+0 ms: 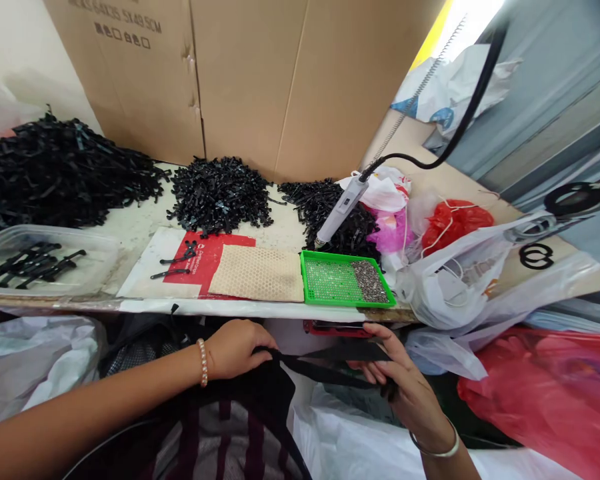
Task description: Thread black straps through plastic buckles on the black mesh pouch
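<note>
Left hand (pixel 237 348) low at centre, back up, fingers curled and pinched, forearm angled in from lower left. Right hand (pixel 400 370) opposite, fingers spread and bent, wrist lower, forearm at lower right.

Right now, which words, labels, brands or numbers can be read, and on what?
"64X35.5X49.5CM": large brown cardboard box; letters before it and marks below unclear.
Red-and-white paper sheet: lettering too blurred.
Light-grey handheld cylindrical tool: label too small.
White plastic bag with blue print: unreadable.

I see two hands, left (pixel 237 348) and right (pixel 403 373), holding black fabric (pixel 330 363) before a bench (pixel 155 200) bearing a green tray (pixel 393 300) and black piles (pixel 220 193).
</note>
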